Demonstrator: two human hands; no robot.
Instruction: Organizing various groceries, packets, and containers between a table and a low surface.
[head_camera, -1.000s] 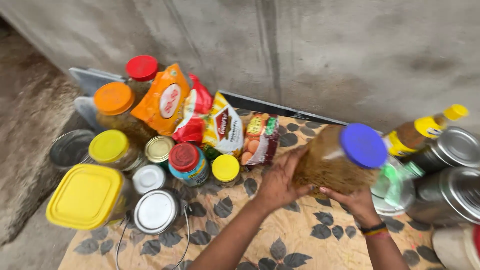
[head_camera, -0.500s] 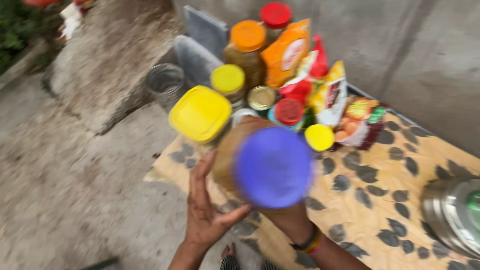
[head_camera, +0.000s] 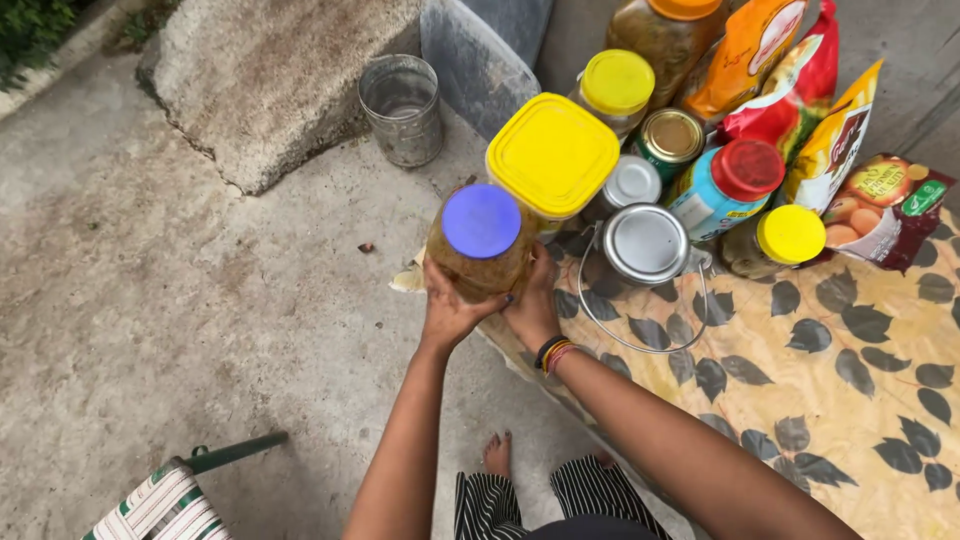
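Both hands (head_camera: 490, 305) grip jar (head_camera: 478, 262) upright, blue lid (head_camera: 481, 220) topmost.

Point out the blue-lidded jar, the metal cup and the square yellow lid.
Blue-lidded jar (head_camera: 481, 222): head view, centre of its blue lid.
Metal cup (head_camera: 403, 112): head view, its side wall.
Square yellow lid (head_camera: 552, 153): head view, middle of the lid's top.

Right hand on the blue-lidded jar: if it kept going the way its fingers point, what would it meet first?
Probably the yellow-lidded square container, which stands just beyond the blue-lidded jar that the right hand grips together with the left hand. Depth is unclear from above.
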